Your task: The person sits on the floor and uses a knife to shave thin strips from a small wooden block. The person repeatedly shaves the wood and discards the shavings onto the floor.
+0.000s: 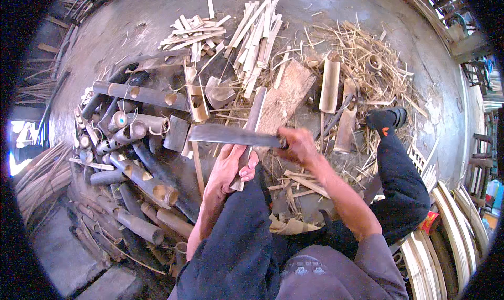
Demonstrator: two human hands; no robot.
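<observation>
Seated person, seen from above, at work on bamboo. The left hand (233, 167) has its fingers wrapped round the near end of a bamboo strip (255, 113), which slants up over the knee toward a wood block (292, 95). The right hand (300, 148), slightly blurred, has its fingers closed on a knife (231, 135), blade crossing the strip; whether it touches is unclear. Work looks partway: pale slats (257, 40) lie finished-looking on the floor (152, 16), while many tubes (144, 94) at left appear unsplit.
</observation>
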